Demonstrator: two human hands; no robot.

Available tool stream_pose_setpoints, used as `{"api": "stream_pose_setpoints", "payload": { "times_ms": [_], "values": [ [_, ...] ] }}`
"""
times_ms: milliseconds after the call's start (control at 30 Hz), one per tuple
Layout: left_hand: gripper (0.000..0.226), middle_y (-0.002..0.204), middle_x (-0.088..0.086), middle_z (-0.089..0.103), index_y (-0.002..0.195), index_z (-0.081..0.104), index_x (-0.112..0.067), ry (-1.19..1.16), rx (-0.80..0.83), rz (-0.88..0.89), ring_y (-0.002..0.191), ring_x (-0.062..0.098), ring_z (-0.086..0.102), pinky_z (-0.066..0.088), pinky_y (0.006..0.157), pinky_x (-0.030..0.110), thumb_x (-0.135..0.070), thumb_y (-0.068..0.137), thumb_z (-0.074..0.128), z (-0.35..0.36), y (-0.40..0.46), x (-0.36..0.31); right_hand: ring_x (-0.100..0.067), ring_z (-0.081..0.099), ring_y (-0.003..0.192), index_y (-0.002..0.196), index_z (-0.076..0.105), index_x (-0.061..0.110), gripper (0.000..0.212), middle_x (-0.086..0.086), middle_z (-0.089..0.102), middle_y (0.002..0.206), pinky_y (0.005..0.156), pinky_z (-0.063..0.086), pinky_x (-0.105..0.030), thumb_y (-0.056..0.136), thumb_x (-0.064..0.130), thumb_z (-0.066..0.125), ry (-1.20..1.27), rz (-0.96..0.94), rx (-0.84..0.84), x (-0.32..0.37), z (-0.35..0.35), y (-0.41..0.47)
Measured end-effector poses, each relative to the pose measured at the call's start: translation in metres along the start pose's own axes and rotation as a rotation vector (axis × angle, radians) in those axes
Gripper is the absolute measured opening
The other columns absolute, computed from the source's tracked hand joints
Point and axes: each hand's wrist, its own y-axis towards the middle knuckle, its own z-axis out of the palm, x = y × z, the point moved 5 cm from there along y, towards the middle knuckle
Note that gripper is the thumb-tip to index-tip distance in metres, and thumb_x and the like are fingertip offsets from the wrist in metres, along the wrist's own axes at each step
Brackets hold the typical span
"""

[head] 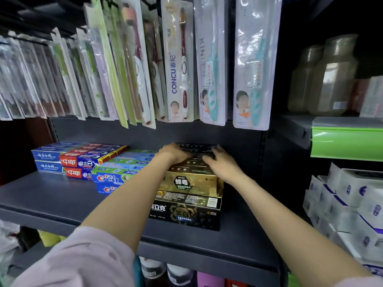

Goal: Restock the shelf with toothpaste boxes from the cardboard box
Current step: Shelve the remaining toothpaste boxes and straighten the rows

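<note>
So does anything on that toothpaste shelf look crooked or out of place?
Mildly. The gold toothpaste box sits slightly skewed on the black toothpaste box, its edges not lined up. Both hands, left hand and right hand, are on the boxes behind it. Nothing looks damaged or spilled.

Above your hands: toothbrush packs [178, 63] hung in rows before you.
Behind them: a dark grey back panel [145, 131] stood.
To their right: you had jars [327, 77] and white cartons [352, 204].
Light: dim.
</note>
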Motion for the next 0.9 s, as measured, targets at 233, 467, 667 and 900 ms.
{"api": "stream_pose_setpoints", "payload": {
  "times_ms": [233,467,667,900],
  "values": [
    [0.078,0.149,0.012,0.038,0.146,0.029,-0.010,0.010,0.042,0.063,0.137,0.028,0.036,0.029,0.111,0.032,-0.055,0.087,0.055,-0.006,0.009,0.002,-0.023,0.003,0.148,0.151,0.013,0.015,0.079,-0.007,0.004,0.160,0.121,0.009,-0.035,0.091,0.063,0.032,-0.299,0.054,0.120,0.012,0.010,0.005],
    [0.077,0.138,0.012,0.051,0.136,0.046,-0.013,-0.122,0.027,0.100,0.129,0.028,0.047,0.038,0.103,0.030,-0.062,0.079,0.059,0.002,0.022,0.011,-0.023,0.002,0.148,0.150,0.018,0.017,0.070,-0.007,0.006,0.160,0.118,0.008,-0.033,0.094,0.055,0.036,-0.278,0.062,0.114,0.024,0.006,-0.006],
    [0.041,0.119,0.017,0.062,0.116,0.060,-0.001,-0.385,-0.042,0.085,0.113,0.033,0.056,0.043,0.093,0.034,-0.033,0.091,0.058,-0.007,0.020,0.033,-0.020,0.004,0.148,0.148,0.025,0.014,0.064,-0.006,0.009,0.159,0.118,0.007,-0.033,0.096,0.048,0.039,-0.154,0.074,0.087,0.022,0.003,-0.009],
    [0.031,0.093,0.012,0.057,0.127,0.052,-0.003,-0.839,0.030,-0.025,0.070,0.019,0.048,0.041,0.063,0.028,-0.012,0.100,0.039,-0.006,0.006,0.078,-0.021,0.010,0.147,0.149,0.022,0.013,0.070,-0.007,0.014,0.159,0.118,0.008,-0.033,0.095,0.057,0.026,-0.351,-0.031,0.022,0.040,0.011,-0.039]
  ]
}}
